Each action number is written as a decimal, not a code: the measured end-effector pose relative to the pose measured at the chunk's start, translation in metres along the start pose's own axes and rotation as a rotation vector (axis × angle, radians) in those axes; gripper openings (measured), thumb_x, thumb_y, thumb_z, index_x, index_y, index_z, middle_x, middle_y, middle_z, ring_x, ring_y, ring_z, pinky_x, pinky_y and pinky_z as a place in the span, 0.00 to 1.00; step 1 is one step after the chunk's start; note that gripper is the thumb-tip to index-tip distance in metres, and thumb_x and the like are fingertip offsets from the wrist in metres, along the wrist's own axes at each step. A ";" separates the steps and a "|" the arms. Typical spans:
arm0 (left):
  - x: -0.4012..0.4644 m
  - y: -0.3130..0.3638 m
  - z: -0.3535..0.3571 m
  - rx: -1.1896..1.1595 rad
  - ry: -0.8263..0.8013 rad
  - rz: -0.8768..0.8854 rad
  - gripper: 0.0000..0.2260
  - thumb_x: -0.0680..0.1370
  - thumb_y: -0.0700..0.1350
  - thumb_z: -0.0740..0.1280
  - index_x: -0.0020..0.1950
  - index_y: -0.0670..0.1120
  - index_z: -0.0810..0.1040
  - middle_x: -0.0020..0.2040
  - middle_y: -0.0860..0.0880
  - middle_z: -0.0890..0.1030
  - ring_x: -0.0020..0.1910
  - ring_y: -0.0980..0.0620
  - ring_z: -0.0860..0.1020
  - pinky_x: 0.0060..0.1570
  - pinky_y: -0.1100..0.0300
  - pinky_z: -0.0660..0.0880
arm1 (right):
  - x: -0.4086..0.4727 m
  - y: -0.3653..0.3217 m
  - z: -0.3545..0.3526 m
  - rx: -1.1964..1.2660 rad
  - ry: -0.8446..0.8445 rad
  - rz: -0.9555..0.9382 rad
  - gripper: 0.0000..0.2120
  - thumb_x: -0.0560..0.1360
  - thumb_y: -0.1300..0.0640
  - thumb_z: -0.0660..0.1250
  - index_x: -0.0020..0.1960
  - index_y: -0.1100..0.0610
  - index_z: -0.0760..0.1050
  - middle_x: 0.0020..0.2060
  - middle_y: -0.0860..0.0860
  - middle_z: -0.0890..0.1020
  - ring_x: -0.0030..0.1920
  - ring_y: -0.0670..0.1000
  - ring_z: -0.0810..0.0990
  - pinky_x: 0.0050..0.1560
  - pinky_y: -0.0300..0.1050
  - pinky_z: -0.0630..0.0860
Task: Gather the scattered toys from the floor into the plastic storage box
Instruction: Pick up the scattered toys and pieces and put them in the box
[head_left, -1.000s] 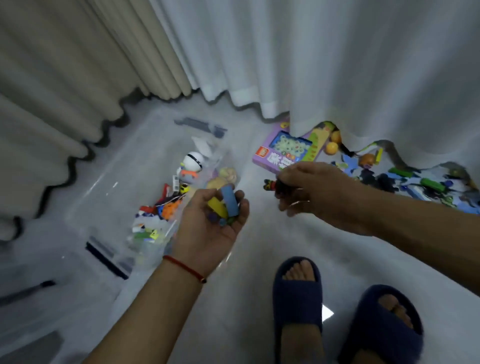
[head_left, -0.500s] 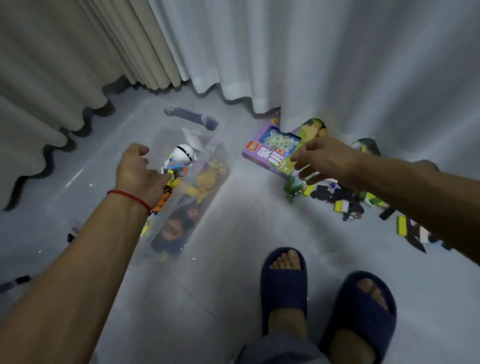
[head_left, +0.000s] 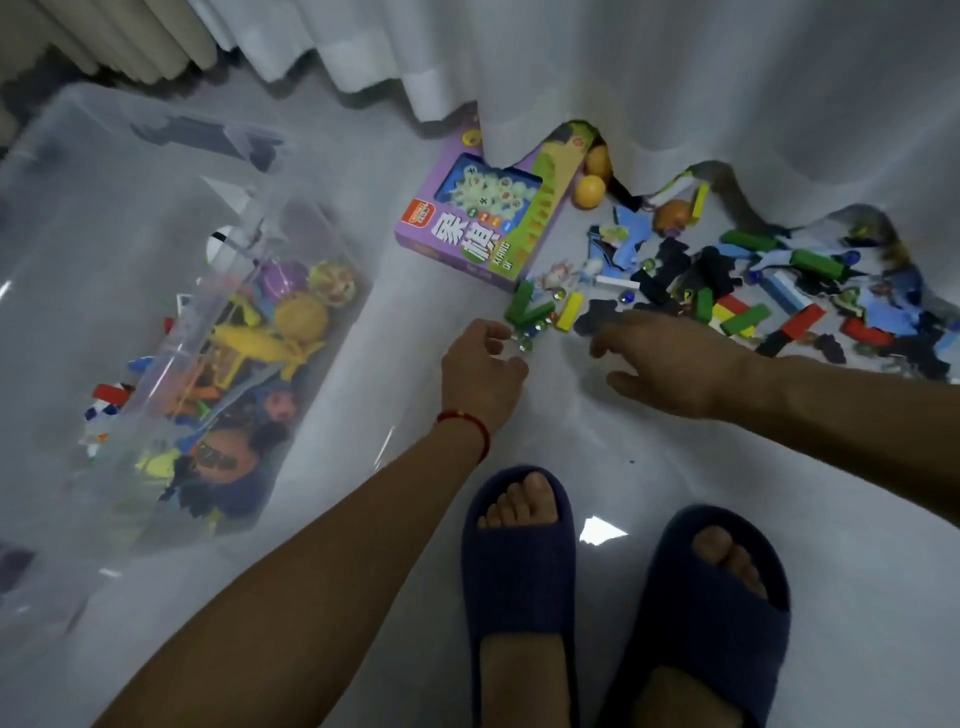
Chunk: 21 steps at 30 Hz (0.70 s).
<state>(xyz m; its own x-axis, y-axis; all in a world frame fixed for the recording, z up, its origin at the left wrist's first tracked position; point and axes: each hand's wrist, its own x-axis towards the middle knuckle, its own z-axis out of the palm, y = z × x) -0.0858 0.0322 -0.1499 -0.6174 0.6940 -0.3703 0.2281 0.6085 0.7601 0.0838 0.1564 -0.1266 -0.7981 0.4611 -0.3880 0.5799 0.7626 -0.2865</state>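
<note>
Nearest are two feet in dark blue slippers (head_left: 522, 561), cut off by the bottom edge. Both forearms reach forward over the pale floor (head_left: 857, 597); the left wrist wears a red string (head_left: 467, 423).

The left hand (head_left: 483, 371) is low over the floor, fingers loosely curled, their tips right by a few marbles (head_left: 524, 338). Whether they touch one cannot be told, and nothing shows in its grip. The right hand (head_left: 670, 364) is beside it, apart, fingers spread and reaching toward the toys; motion blur smears the fingertips, so contact with the dark piece (head_left: 597, 314) in front of them cannot be told.

Beyond the hands lies the toy pile (head_left: 753, 291): green, yellow and red blocks, blue and black pieces, marbles. Its far edge is hidden under the white curtain (head_left: 675, 78), and the right frame edge cuts it off. Two orange balls (head_left: 589, 191) lie at the curtain's hem. A purple game box (head_left: 493, 218) lies flat left of the pile, its far corner under the curtain.

The clear box (head_left: 291, 374) stands at left, well apart from the pile, holding many toys that blur through its wall; its left side runs out of frame.
</note>
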 end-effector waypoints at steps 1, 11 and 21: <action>0.005 -0.003 0.009 0.071 0.001 0.032 0.16 0.74 0.42 0.72 0.60 0.47 0.75 0.55 0.48 0.76 0.48 0.52 0.76 0.50 0.61 0.74 | 0.010 0.001 0.000 -0.027 0.021 -0.039 0.18 0.77 0.51 0.66 0.66 0.52 0.70 0.61 0.52 0.73 0.58 0.56 0.77 0.53 0.53 0.77; 0.048 -0.011 0.040 0.321 0.096 0.156 0.16 0.73 0.45 0.72 0.58 0.43 0.73 0.55 0.43 0.74 0.50 0.46 0.73 0.41 0.66 0.59 | 0.098 -0.018 0.026 -0.129 0.102 -0.045 0.21 0.80 0.56 0.63 0.71 0.54 0.66 0.63 0.59 0.69 0.51 0.62 0.78 0.40 0.52 0.75; 0.060 -0.012 0.039 0.395 0.118 0.282 0.14 0.74 0.43 0.72 0.58 0.46 0.78 0.54 0.46 0.81 0.53 0.46 0.78 0.51 0.60 0.70 | 0.122 -0.010 0.027 -0.174 0.064 -0.148 0.17 0.82 0.57 0.62 0.69 0.62 0.69 0.62 0.65 0.75 0.52 0.63 0.81 0.47 0.51 0.76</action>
<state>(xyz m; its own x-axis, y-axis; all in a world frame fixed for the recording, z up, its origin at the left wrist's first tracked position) -0.0960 0.0815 -0.2025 -0.5660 0.8184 -0.0995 0.6524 0.5184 0.5528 -0.0148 0.1928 -0.1946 -0.8845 0.3617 -0.2948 0.4229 0.8883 -0.1790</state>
